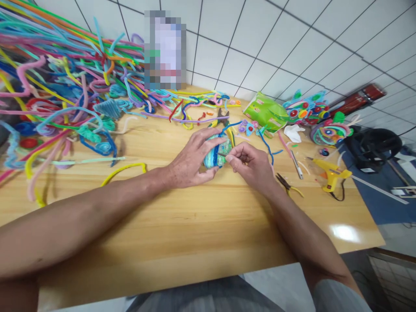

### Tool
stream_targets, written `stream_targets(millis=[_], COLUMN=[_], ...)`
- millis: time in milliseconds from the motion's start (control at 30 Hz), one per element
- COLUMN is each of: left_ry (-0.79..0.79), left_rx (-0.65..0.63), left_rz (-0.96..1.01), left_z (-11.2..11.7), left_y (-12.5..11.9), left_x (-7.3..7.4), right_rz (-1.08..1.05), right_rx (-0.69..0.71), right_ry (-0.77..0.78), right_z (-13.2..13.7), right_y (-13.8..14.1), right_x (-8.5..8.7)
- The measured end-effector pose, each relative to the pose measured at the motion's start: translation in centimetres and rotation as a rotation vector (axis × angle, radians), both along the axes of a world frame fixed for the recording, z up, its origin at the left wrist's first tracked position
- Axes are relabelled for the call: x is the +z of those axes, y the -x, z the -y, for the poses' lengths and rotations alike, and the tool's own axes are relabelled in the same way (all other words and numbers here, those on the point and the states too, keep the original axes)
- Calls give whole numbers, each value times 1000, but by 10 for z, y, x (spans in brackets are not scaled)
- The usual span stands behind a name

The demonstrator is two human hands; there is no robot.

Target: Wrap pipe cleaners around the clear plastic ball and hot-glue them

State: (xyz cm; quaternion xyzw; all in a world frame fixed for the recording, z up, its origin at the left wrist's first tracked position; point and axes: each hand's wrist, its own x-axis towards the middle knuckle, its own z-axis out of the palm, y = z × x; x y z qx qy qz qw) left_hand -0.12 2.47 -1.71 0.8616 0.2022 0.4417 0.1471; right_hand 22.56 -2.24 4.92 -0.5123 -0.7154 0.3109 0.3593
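Note:
My left hand (193, 158) is wrapped round a small coiled pipe-cleaner piece (217, 155) in teal, green and blue, held just above the wooden table (182, 225). My right hand (251, 164) is closed in a pinch on a thin dark end that pokes into the right side of the coil. A blue pipe cleaner (267, 147) trails from the coil toward the back right.
A big heap of loose pipe cleaners (65, 86) fills the back left. A yellow pipe cleaner (125, 170) lies by my left forearm. At the right lie pliers (287, 185), a craft knife (296, 164), a yellow glue gun (331, 177), a green packet (267, 113) and finished colourful coils (316, 119).

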Motion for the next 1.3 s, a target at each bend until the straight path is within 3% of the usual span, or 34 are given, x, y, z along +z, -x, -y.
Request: stream_targets(millis=[933,1300], left_ry=[38,40], left_rx=[-57,-24], left_rz=[-2,15], left_z=[-4,-5], left_y=[6,4], left_x=[4,2], right_rz=[-18,-40], right_rx=[-23,-56], right_ry=[-156,-68], right_z=[0,2], right_y=[4,4], right_x=[-6,-11])
